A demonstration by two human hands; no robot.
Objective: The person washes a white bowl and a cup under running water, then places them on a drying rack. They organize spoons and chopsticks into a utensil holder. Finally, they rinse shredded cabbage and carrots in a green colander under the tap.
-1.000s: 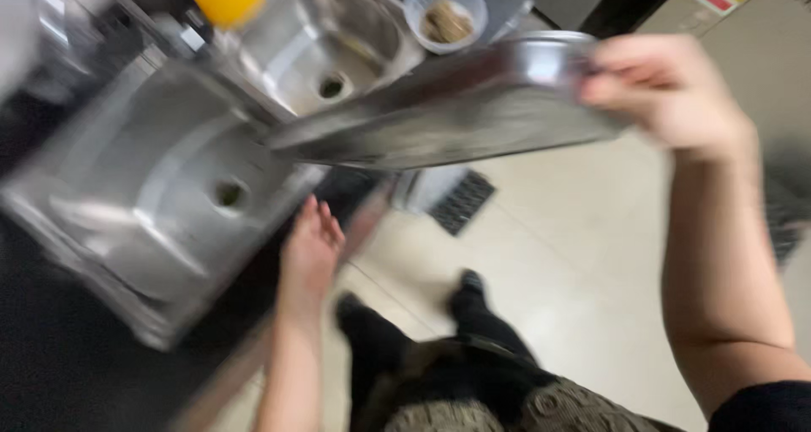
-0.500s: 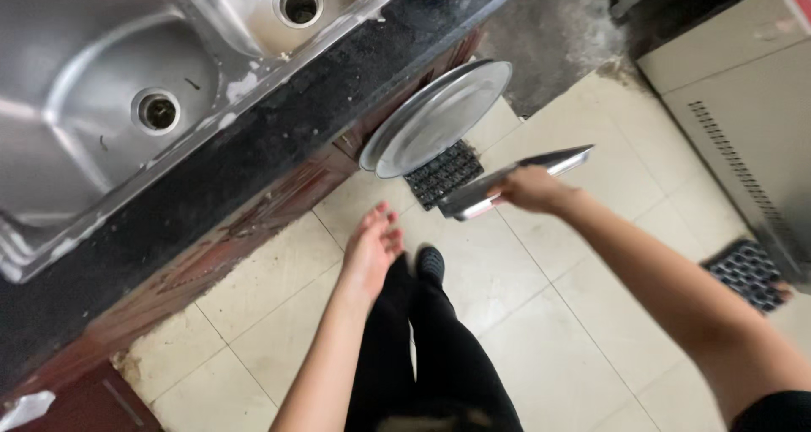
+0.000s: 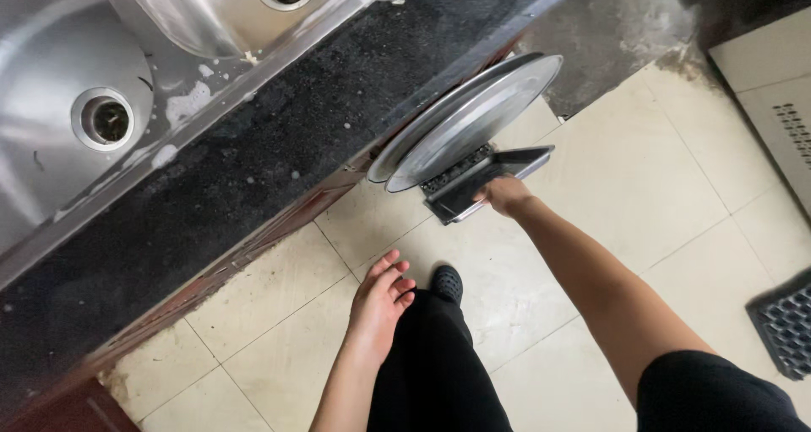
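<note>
Currently the flat rectangular steel tray point(image 3: 490, 181) is low, near the floor, on edge beside the large round steel platter point(image 3: 469, 121), which already leans against the dark counter front point(image 3: 279, 136). The tray looks almost set down but not let go. Right hand point(image 3: 505, 194) is closed on the tray's near edge, tray extending up and away from the fingers. Left hand point(image 3: 380, 301) hangs open, holding nothing, over the cream floor tiles point(image 3: 625, 179). Steel double sink point(image 3: 101, 77) above.
</note>
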